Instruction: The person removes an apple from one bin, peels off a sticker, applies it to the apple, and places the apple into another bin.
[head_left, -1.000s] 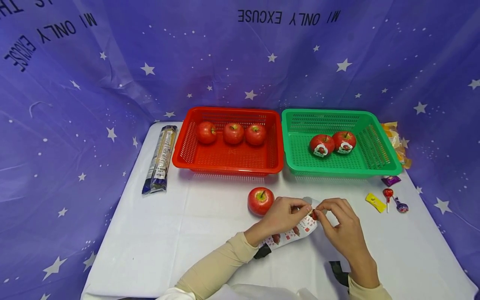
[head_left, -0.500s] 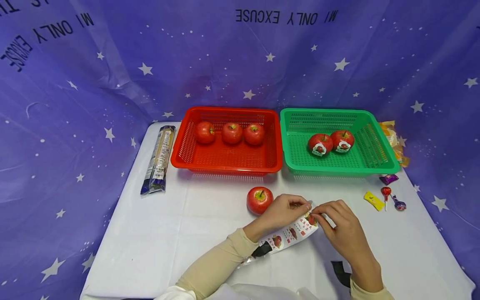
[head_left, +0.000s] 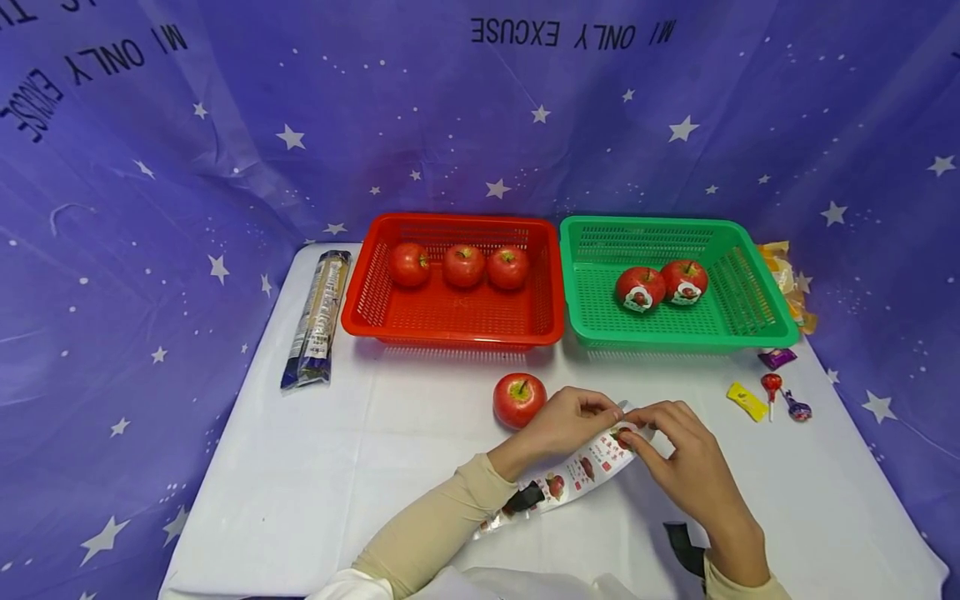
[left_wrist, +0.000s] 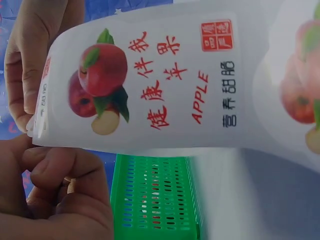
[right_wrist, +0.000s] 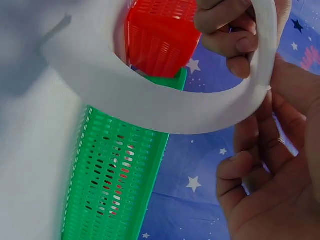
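A white strip of apple stickers [head_left: 588, 469] hangs slantwise below my hands, printed with red apples and red lettering. My left hand [head_left: 566, 427] pinches its upper edge between thumb and fingers. Close to that spot, the thumb and fingers of my right hand [head_left: 690, 458] pinch the strip's end, which bends over in a curve. The printed face [left_wrist: 175, 85] fills the left wrist view, while the plain white back [right_wrist: 165, 110] loops through the right wrist view. Just beyond my left wrist sits a red apple [head_left: 519, 402] on the white table.
Behind stand a red basket [head_left: 457, 340] with three apples and a green basket [head_left: 682, 340] with two stickered apples. Long dark packets [head_left: 318, 321] lie at the left. A yellow wrapped candy [head_left: 747, 402], lollipops [head_left: 772, 383] and a purple candy [head_left: 777, 358] lie right.
More of the strip's printed face shows below the left hand, and its lower end has come into sight by the left sleeve. Both hands have shifted slightly while staying close together; the apples have not moved.
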